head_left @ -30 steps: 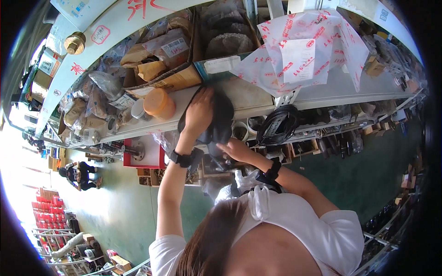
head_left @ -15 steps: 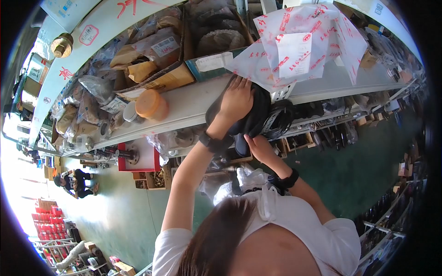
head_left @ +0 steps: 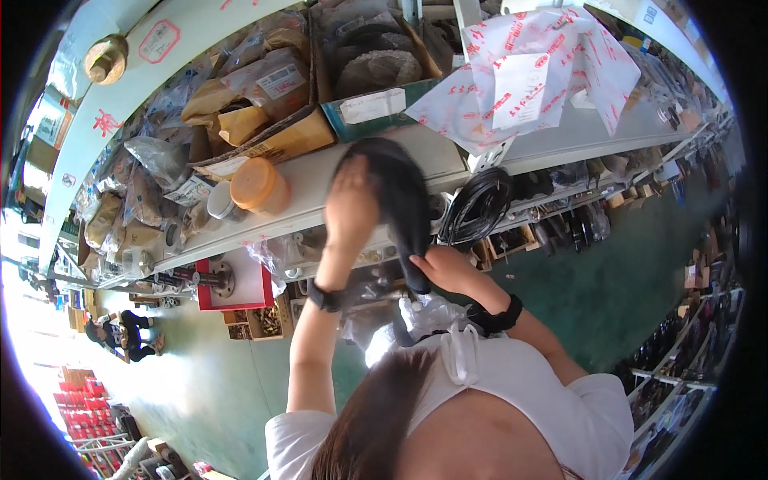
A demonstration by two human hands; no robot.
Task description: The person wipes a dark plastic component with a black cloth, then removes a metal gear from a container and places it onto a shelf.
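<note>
At the white shelf edge [head_left: 448,164], the black rubber piece [head_left: 400,200] now sits further right than a second ago: it has tracked along the shelf from beside the orange jar [head_left: 258,186] to under the cardboard box [head_left: 376,88]. Both hands moved with it, so it looks carried or worked, not parked.

Left hand [head_left: 352,210]: palm flat against the top of the piece, fingers spread and closed onto it. Right hand [head_left: 448,268]: wrapped round the lower end, clamped. Piece hangs between them, just in front of the shelf; can't tell if it touches.

Materials:
- piece: matte black, limp, curved band, looks like rubber
- jar: orange plastic, round lid
- box: brown cardboard with a pale label, round grey discs inside
- plastic bags [head_left: 524,76]: thin, crinkled, white with red print
- cable coil [head_left: 480,206]: black, glossy, hung below shelf
- black bands on both wrists
- floor [head_left: 624,280]: smooth green
</note>
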